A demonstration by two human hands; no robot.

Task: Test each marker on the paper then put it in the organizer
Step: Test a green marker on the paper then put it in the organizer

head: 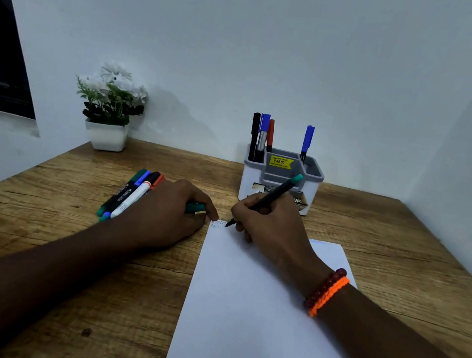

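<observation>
My right hand [273,225] grips a black marker with a teal end [272,196], its tip touching the top left corner of the white paper [251,322] beside small scribbles [218,223]. My left hand [169,214] rests on the table at the paper's left corner and holds a teal cap [195,208]. Several loose markers [132,192] lie in a bunch to the left of that hand. The grey and white organizer [281,183] stands behind my right hand with several markers upright in it: black, blue and red on its left, one blue [307,140] to the right.
A white pot of white flowers [110,108] stands at the back left of the wooden table [117,284]. Walls close the table at the back and right. A dark window is at the far left.
</observation>
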